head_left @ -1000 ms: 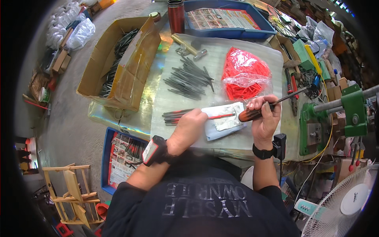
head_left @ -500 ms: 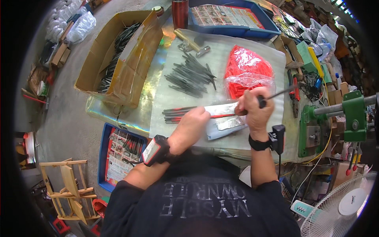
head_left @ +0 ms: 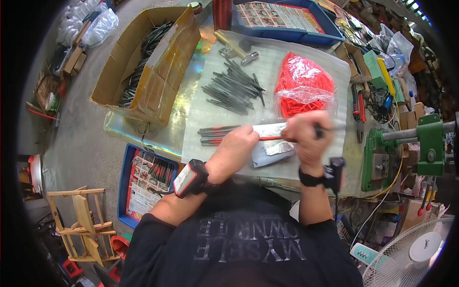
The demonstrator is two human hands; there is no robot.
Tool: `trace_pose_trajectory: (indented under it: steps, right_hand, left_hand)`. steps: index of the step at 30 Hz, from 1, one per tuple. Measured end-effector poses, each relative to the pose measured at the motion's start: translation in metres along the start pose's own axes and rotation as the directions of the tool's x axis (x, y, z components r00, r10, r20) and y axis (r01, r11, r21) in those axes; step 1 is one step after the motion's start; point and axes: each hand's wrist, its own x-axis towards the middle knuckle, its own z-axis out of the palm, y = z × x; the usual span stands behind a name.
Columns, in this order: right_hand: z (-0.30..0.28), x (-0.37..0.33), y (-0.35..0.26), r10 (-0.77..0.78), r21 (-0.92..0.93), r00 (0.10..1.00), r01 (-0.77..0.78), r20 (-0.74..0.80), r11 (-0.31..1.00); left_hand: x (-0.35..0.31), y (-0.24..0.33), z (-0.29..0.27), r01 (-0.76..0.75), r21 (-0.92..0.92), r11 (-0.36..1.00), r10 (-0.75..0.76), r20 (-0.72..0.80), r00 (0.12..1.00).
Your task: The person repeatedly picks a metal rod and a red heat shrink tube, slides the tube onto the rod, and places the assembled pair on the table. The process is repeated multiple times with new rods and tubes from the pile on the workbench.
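Observation:
My left hand (head_left: pixel 235 149) is closed over a slim red-sleeved rod (head_left: pixel 270 138), pinching it near the front of the white sheet. The rod's other end reaches my right hand (head_left: pixel 308 138), which is closed and smeared by motion. A dark-handled tool (head_left: pixel 318 130) shows in the right fist; its shaft is too blurred to make out. Beside my left fingers lie several black rods with red sleeves (head_left: pixel 215 135). Silvery foil (head_left: pixel 278 148) and a pale blue packet (head_left: pixel 267 157) lie under the rod. Farther off are a heap of plain dark rods (head_left: pixel 232 88) and a plastic bag of red sleeves (head_left: pixel 306 81).
A hammer (head_left: pixel 235 48) lies at the back of the white sheet (head_left: pixel 196 115). To the left stands a cardboard box (head_left: pixel 165 71) of dark rods, with a blue tray (head_left: pixel 125 210) below it. A green press (head_left: pixel 377 162) and red-handled pliers (head_left: pixel 358 107) are at right.
My right hand has shifted slightly and its tool's shaft has become blurred. My left hand keeps its pinch with little movement. The whole view has shifted slightly.

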Motion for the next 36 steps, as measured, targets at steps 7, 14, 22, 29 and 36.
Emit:
trace_pose_trajectory:
  steps: [7,14,22,29,36]
  right_hand:
    - [0.002,0.001,-0.009,0.042,0.122,0.998,-0.037,-0.041,0.992]
    - [0.002,-0.004,0.01,0.256,-0.022,0.966,-0.256,-0.023,0.966]
    - [-0.001,-0.005,0.01,0.127,-0.062,0.988,-0.122,0.09,0.991]
    - [0.015,0.002,-0.014,-0.133,0.193,0.984,0.109,0.117,0.975]
    - [0.028,-0.002,0.004,0.131,-0.079,0.989,-0.125,0.07,0.989]
  left_hand:
    - [0.003,0.002,0.001,0.017,0.027,0.999,-0.017,0.004,1.0]
    - [0.006,0.001,0.007,0.013,-0.037,0.999,-0.014,-0.018,1.0]
    - [0.002,-0.001,0.011,0.106,-0.235,0.966,-0.13,-0.085,0.988]
    - [0.004,0.0,0.014,0.083,-0.266,0.96,-0.12,-0.126,0.985]
    - [0.002,-0.004,0.013,0.111,-0.245,0.963,-0.123,-0.037,0.992]
